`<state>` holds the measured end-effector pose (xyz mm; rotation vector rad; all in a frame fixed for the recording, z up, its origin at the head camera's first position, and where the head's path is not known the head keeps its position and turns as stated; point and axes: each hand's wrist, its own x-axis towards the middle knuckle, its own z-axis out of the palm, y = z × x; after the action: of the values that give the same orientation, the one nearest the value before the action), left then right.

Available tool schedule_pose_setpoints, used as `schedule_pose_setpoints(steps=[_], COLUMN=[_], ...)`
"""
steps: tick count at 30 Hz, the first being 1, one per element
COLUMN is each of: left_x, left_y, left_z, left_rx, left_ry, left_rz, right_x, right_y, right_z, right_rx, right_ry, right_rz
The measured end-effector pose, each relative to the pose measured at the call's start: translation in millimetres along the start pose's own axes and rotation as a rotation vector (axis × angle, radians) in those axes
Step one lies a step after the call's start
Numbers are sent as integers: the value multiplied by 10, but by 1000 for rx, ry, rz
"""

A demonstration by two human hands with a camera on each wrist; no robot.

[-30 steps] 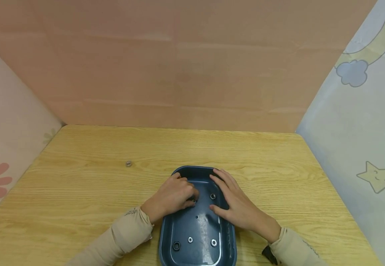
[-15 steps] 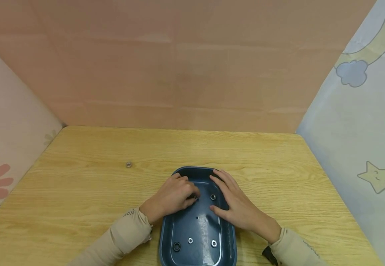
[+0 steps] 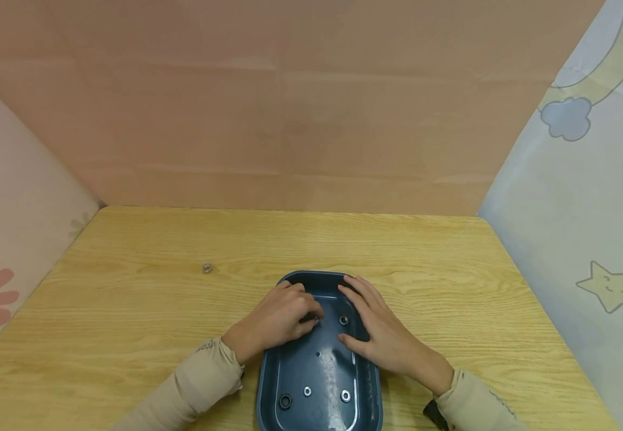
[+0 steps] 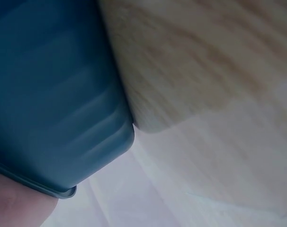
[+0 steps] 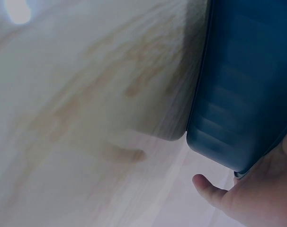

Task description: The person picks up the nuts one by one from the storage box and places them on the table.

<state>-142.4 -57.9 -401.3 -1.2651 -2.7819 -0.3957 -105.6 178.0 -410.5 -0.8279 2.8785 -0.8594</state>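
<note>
A dark blue tray [image 3: 266, 383] lies on the wooden table, between both hands. My left hand [image 3: 284, 314] reaches over its left rim, fingers curled, and pinches a small metal nut [image 3: 317, 320], mostly hidden by thumb and forefinger. Across the right rim rests my right hand [image 3: 383, 335], its fingers spread and holding nothing. Near those fingers a metal nut [image 3: 344, 320] lies in the tray. Toward the near end are a larger dark nut [image 3: 285, 401], a small nut [image 3: 307, 391] and a bright nut [image 3: 346, 395]. Both wrist views show mainly the tray's outer wall [image 4: 63, 104].
Another small metal nut [image 3: 207, 268] lies on the table [image 3: 128, 311], beyond the tray to the left. A brown panel [image 3: 284, 120] rises behind the table. Printed panels stand at the left [image 3: 15, 179] and right [image 3: 586, 191] sides.
My left thumb and forefinger have shifted slightly inside the tray with the small nut. The right hand stays on the rim, and the other nuts have not moved.
</note>
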Motion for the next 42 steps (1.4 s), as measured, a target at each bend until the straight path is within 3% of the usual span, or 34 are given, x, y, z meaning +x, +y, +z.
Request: schedule_pose_setpoints(steps=[10,17,27,35,42], left_x=[-23,-29,-45,-64,-71], left_y=[-33,-89,-176,-326,-452], left_z=[-82,-162,-229,-273,-317], left_rx=[-73,-92,-41,22,24], left_ry=[67,129,241,363,386], left_rz=[7,-20,-33,-43,-72], right_x=[1,-4,-12,-15,3], right_y=[-3,0,-9,-24,-35], right_z=[11,2,0,11,-3], right_rx=[6,1,-2,-8,-3], right_ry=[9,1,5,6,-2], right_rz=[2,7,18,7,12])
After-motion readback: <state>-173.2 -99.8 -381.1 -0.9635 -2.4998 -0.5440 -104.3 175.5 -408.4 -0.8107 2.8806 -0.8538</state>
